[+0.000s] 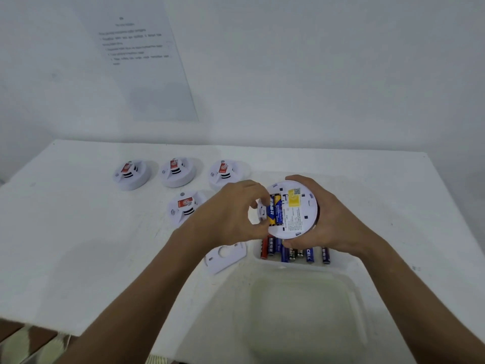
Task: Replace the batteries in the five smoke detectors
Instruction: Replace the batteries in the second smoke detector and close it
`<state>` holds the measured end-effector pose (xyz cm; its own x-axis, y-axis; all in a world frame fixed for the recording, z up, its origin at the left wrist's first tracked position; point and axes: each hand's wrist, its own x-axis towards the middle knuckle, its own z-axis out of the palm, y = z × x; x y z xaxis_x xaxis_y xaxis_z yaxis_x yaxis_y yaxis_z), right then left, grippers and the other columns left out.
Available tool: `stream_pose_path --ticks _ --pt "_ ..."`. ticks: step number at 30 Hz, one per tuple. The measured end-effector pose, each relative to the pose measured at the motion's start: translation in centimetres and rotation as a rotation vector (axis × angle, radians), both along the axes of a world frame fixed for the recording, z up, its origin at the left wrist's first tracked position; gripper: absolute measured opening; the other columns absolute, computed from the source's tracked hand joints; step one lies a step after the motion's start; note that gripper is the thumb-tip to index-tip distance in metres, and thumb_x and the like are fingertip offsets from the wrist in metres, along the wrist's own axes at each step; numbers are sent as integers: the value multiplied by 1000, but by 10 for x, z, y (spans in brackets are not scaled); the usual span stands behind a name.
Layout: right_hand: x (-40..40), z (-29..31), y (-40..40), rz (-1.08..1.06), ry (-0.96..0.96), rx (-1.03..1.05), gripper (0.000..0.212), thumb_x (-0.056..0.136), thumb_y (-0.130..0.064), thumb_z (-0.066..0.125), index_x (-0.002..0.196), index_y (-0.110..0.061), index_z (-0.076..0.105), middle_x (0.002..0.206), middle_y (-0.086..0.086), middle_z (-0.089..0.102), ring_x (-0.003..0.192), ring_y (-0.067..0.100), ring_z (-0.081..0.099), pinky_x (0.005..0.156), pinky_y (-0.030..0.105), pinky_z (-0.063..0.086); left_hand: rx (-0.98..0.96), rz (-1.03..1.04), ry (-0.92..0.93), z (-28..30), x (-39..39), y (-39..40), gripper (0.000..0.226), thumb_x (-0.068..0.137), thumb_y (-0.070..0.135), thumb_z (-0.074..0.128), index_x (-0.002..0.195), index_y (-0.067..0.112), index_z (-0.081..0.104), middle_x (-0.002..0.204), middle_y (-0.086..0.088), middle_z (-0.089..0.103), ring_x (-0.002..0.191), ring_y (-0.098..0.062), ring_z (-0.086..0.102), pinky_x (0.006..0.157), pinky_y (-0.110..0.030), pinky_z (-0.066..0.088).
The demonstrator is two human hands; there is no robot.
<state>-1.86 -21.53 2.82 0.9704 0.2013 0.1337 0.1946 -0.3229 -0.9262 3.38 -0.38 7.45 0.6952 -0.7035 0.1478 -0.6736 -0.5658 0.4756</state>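
My right hand (325,222) grips a white round smoke detector (296,219) turned back side up, above a box of batteries. Blue and yellow batteries (275,209) sit in its opened compartment beside a yellow label. My left hand (231,214) pinches the left rim by the batteries, with a small white cover piece (261,211) at its fingertips. Three more detectors (130,174) (177,171) (226,172) stand in a row at the back, and another detector (185,207) sits nearer, all with red labels.
A white mounting plate (225,256) lies on the white table (78,245) under my left wrist. A white box (309,266) holds several loose batteries (291,253) in its far part, with an empty near compartment. A printed sheet (139,56) hangs on the wall.
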Motion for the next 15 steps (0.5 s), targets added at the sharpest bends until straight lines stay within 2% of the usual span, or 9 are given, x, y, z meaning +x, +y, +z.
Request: stream_pose_path --ticks 5,10,15 --pt "-2 -1 -13 -36 -23 -5 93 52 -14 92 133 -30 48 122 -11 61 114 12 62 92 26 55 119 -48 13 2 11 -21 34 73 35 79 97 17 63 95 7 58 85 -9 53 70 -17 46" --pt "-2 -7 -18 -51 -4 -12 93 52 -19 92 134 -27 48 120 -15 62 113 10 62 91 21 52 280 -87 3 5 14 -35 42 72 42 77 102 15 63 98 3 58 87 -11 54 77 -30 51" --pt "-1 -11 -21 -71 1 4 92 52 -16 91 133 -25 48 118 -17 62 113 8 62 87 16 51 385 -115 -92 -1 15 -43 45 78 40 69 113 14 57 102 -2 59 83 -15 51 71 -31 49"
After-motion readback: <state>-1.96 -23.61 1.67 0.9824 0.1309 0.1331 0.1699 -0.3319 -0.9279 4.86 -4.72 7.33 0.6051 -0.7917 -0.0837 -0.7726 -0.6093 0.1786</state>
